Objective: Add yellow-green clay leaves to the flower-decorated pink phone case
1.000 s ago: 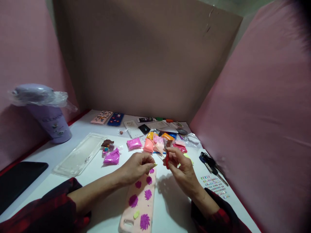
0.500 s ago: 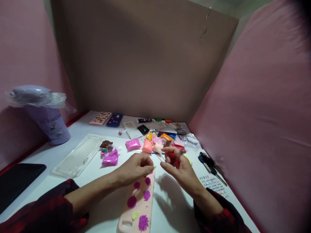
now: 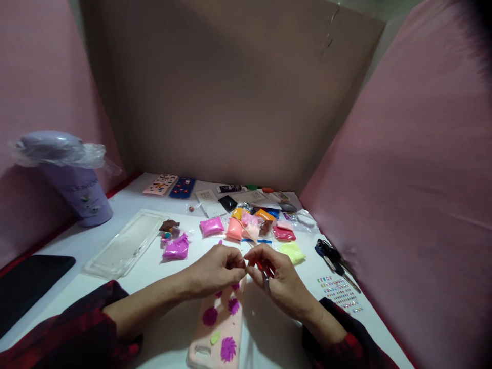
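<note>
My left hand (image 3: 223, 266) is closed in a pinch above the upper part of a phone case (image 3: 221, 335). The bit of yellow-green clay seen at its fingertips earlier is hidden by the fingers now. My right hand (image 3: 274, 271) meets it, thumb and finger pinched against the left fingertips. A thin wooden stick (image 3: 249, 234) slants up and away from the right hand, held among its fingers. Pale pink covers the case, dotted with purple clay flowers (image 3: 228, 349) and one yellow-green clay piece (image 3: 214, 338) near the camera opening.
Beyond the hands lie several clay packets, among them pink (image 3: 211, 226), purple (image 3: 176, 248) and yellow (image 3: 292, 252). A clear case (image 3: 125, 246) and lilac cup (image 3: 82, 197) stand left. Keys (image 3: 333, 259) and a gem sticker sheet (image 3: 340, 293) lie right.
My right hand has moved left and its fingertips now touch those of my left hand. The yellow-green bit has gone out of sight between them, and the yellow packet is uncovered.
</note>
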Demonstrator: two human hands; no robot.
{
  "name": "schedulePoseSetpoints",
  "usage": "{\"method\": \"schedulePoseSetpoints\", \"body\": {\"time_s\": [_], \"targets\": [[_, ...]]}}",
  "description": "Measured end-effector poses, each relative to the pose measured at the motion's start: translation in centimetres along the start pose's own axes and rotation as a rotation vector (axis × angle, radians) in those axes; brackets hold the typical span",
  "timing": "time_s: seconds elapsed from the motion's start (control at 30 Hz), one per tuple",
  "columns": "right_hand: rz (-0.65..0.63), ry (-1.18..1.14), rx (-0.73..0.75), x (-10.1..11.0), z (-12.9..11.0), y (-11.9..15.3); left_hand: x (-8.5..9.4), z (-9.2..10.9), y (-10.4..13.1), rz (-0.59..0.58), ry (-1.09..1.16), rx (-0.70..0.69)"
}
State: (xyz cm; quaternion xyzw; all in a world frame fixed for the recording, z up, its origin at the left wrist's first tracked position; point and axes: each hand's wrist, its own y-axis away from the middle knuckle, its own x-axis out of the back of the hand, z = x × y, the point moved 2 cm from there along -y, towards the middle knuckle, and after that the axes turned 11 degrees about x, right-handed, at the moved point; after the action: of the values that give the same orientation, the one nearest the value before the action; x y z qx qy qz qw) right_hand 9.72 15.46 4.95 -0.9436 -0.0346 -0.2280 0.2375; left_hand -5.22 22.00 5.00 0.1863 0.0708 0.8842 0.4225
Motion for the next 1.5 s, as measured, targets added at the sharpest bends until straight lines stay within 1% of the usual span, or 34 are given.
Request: {"method": "schedulePoseSetpoints", "body": {"time_s": [0.13, 0.33, 0.43, 0.53, 0.73, 0.83, 0.93, 1.07, 1.27, 1.33, 1.37, 1.5], "targets": [[0.028, -0.026, -0.02, -0.1, 0.4, 0.1, 0.0, 0.1, 0.0, 0.013, 0.027, -0.006], [0.144, -0.086, -0.084, 0.1, 1.1, 0.0, 0.3, 0.2, -0.2, 0.087, 0.122, -0.015], [0.193, -0.109, -0.109, 0.0, 1.2, -0.2, 0.1, 0.2, -0.1, 0.087, 0.152, 0.0], [0.218, -0.124, -0.123, -0.2, 1.2, -0.2, -0.2, 0.3, 0.0, 0.061, 0.21, 0.04], [0.223, -0.146, -0.142, -0.2, 1.2, -0.1, -0.4, 0.4, 0.0, 0.042, 0.315, 0.067], [0.227, -0.151, -0.147, -0.1, 1.1, -0.2, -0.4, 0.5, 0.1, 0.044, 0.329, 0.081], [0.202, -0.163, -0.144, -0.1, 0.9, -0.1, -0.3, 0.5, 0.2, 0.043, 0.327, 0.084], [0.187, -0.184, -0.138, -0.3, 1.1, 0.1, -0.3, 0.5, 0.1, 0.047, 0.33, 0.071], [0.214, -0.272, -0.161, -0.3, 1.1, 0.0, -0.2, 0.1, -0.3, 0.047, 0.409, 0.042], [0.228, -0.343, -0.19, -0.1, 0.8, -0.2, -0.1, -0.1, -0.4, 0.062, 0.444, 0.042], [0.239, -0.414, -0.213, 0.1, 0.6, -0.3, 0.0, -0.2, -0.5, 0.067, 0.464, 0.045], [0.302, -0.777, -0.324, 0.8, -0.1, -0.5, 0.5, -0.6, -0.8, 0.086, 0.54, 0.058]]}}
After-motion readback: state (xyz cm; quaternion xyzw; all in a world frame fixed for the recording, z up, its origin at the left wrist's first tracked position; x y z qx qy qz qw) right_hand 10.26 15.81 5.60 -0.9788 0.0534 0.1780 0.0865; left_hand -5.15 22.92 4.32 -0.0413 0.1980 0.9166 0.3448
